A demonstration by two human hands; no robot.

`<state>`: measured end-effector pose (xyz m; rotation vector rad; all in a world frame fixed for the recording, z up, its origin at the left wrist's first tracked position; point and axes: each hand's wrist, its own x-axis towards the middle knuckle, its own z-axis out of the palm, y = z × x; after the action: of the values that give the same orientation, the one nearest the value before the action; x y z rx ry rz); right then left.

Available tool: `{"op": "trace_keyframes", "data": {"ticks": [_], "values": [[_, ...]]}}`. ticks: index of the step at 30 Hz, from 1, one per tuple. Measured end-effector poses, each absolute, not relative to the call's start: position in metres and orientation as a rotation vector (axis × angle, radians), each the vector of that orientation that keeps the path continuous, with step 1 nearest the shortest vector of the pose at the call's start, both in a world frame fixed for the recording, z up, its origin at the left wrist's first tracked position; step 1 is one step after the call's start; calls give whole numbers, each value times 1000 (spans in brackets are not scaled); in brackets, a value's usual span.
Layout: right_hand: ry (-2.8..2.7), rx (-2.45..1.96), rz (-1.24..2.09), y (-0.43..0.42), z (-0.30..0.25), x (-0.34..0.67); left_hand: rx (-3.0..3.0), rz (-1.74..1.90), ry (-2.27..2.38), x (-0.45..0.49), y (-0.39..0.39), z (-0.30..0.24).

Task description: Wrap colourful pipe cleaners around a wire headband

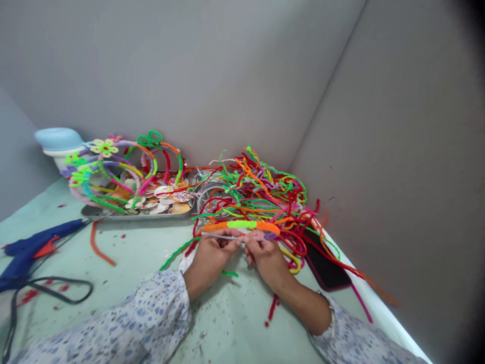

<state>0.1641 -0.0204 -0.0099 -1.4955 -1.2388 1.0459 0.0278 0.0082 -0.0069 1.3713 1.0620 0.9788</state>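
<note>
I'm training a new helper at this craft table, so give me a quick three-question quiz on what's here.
1. Which is nearer the blue hot glue gun: the left hand or the right hand?
2. True or false: both hands grip a thin silver strip.
3. What is the dark flat object beyond the right hand, partly crossed by loose pipe cleaners?

Key: 1. The left hand. 2. True. 3. A phone.
</note>
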Motion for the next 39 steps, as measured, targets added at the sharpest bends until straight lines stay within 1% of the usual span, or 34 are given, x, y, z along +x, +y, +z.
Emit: {"op": "trace_keyframes", "data": {"ticks": [13,20,27,32,39], "values": [[-1246,-1461,1026,-22,-7,163,1399,975,1081,29,8,-3],[-1272,-1499,970,-22,-11,166,1546,990,1246,25,7,-1],[-1239,-1497,991,-21,-12,166,1512,1049,1109,30,5,5],[-1256,-1483,969,-22,-12,166,1530,1070,1136,28,5,8],[-1310,-1438,923,-25,-10,167,1578,1105,1154,22,7,-2]]}}
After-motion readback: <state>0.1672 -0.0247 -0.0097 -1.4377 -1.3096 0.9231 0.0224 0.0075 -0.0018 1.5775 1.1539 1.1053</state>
